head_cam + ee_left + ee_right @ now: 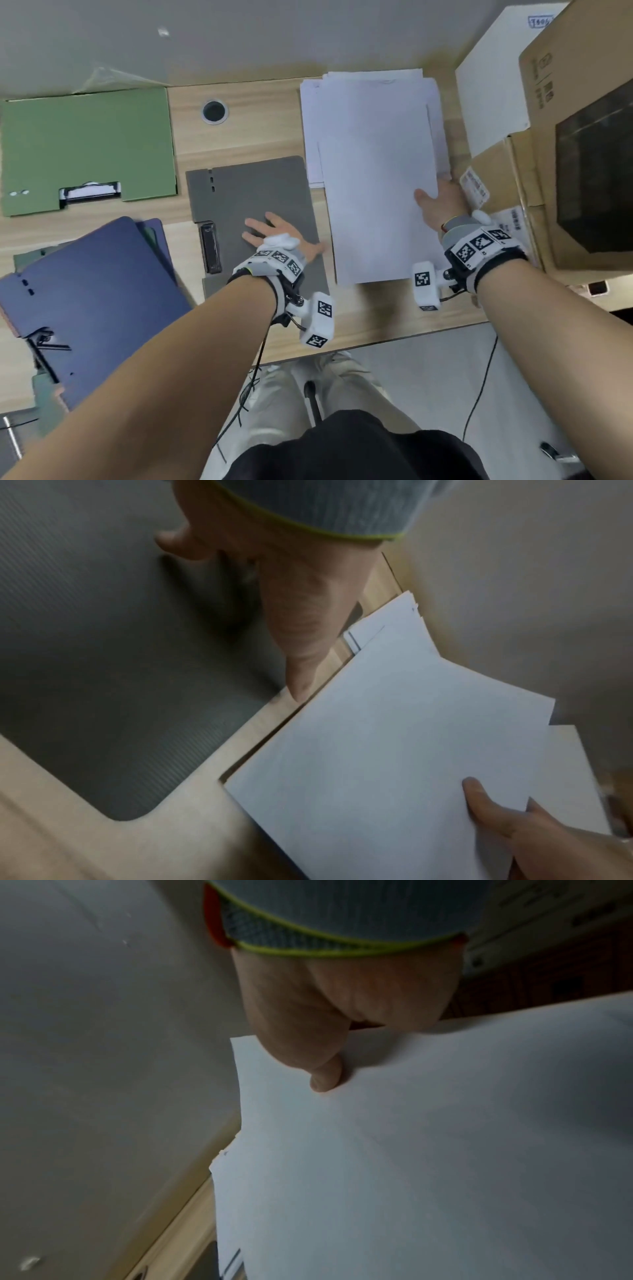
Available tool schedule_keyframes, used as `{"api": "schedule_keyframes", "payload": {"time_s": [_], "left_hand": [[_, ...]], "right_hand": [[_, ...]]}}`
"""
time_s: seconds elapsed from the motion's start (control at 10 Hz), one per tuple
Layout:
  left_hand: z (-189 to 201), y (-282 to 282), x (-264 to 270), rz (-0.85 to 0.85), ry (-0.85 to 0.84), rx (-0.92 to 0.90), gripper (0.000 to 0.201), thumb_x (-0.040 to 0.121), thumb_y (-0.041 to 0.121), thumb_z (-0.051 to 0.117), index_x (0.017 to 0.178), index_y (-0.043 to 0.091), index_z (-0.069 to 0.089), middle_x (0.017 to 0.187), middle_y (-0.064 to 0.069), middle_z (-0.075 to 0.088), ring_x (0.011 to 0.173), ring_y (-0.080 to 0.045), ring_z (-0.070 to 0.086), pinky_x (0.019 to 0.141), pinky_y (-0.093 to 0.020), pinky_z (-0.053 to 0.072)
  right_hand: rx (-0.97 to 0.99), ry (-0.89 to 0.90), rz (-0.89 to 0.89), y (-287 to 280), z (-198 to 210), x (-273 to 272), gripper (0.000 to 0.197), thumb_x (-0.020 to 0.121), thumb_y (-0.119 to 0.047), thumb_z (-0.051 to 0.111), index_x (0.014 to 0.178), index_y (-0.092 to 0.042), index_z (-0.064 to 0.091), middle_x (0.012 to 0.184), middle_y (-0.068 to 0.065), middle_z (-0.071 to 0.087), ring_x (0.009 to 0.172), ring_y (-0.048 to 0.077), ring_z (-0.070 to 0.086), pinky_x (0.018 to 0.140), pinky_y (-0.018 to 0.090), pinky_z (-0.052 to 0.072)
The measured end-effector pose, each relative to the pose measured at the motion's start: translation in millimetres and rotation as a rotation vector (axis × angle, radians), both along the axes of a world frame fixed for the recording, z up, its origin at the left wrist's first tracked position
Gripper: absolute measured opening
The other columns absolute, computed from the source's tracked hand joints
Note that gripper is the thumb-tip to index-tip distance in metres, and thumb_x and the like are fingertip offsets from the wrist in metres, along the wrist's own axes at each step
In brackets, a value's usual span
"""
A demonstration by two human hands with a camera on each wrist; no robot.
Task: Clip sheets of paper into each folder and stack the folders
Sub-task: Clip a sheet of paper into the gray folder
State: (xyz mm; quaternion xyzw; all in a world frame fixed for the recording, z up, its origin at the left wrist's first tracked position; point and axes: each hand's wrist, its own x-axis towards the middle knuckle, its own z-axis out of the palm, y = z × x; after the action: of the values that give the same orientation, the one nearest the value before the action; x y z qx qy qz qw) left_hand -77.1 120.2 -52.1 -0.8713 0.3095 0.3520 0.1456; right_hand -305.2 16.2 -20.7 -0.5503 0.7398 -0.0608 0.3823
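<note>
A grey folder (250, 192) lies open on the wooden desk, its black clip (209, 246) at the near left edge. My left hand (274, 233) rests flat on it with straight fingers; the grey folder (103, 656) fills the left wrist view. My right hand (442, 205) pinches a few white sheets (376, 205) at their right edge, thumb on top, lifted over the paper pile (370, 99). In the right wrist view the thumb (323, 1077) presses on the sheets (428, 1150). The other fingers are hidden under the paper.
A green folder (85, 147) lies at the far left, and a blue folder (92, 298) sits on a stack at the near left. Cardboard boxes (579, 147) crowd the right side. A round cable hole (214, 111) is behind the grey folder.
</note>
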Motion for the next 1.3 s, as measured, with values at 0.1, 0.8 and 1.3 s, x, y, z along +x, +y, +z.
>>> {"api": "schedule_keyframes", "payload": {"time_s": [0.1, 0.8, 1.3], "left_hand": [[-13, -2, -15, 0.070, -0.028, -0.028, 0.149, 0.051, 0.073, 0.080, 0.156, 0.015, -0.007, 0.160, -0.022, -0.013, 0.147, -0.046, -0.004, 0.114, -0.061, 0.016], [51, -14, 11, 0.080, 0.156, -0.114, 0.125, 0.057, 0.058, 0.069, 0.152, 0.025, -0.005, 0.139, -0.014, 0.040, 0.118, -0.039, 0.050, 0.090, -0.041, 0.047], [158, 74, 190, 0.059, -0.039, -0.526, 0.091, 0.086, -0.005, 0.056, 0.157, 0.019, 0.003, 0.141, -0.025, 0.039, 0.120, -0.038, 0.050, 0.083, -0.034, 0.035]], "right_hand": [[0.008, -0.038, -0.012, 0, -12, -7, 0.036, 0.099, -0.018, 0.050, 0.135, -0.012, 0.053, 0.132, 0.006, 0.060, 0.122, 0.025, 0.055, 0.091, 0.022, 0.036], [0.021, -0.159, -0.060, -2, -7, -4, 0.037, 0.097, -0.025, 0.053, 0.133, -0.015, 0.055, 0.128, 0.002, 0.061, 0.114, 0.022, 0.057, 0.089, 0.027, 0.042], [0.124, -0.246, 0.139, 46, 24, 146, 0.041, 0.094, -0.022, 0.054, 0.133, -0.009, 0.053, 0.133, 0.011, 0.058, 0.119, 0.030, 0.055, 0.102, 0.040, 0.044]]}}
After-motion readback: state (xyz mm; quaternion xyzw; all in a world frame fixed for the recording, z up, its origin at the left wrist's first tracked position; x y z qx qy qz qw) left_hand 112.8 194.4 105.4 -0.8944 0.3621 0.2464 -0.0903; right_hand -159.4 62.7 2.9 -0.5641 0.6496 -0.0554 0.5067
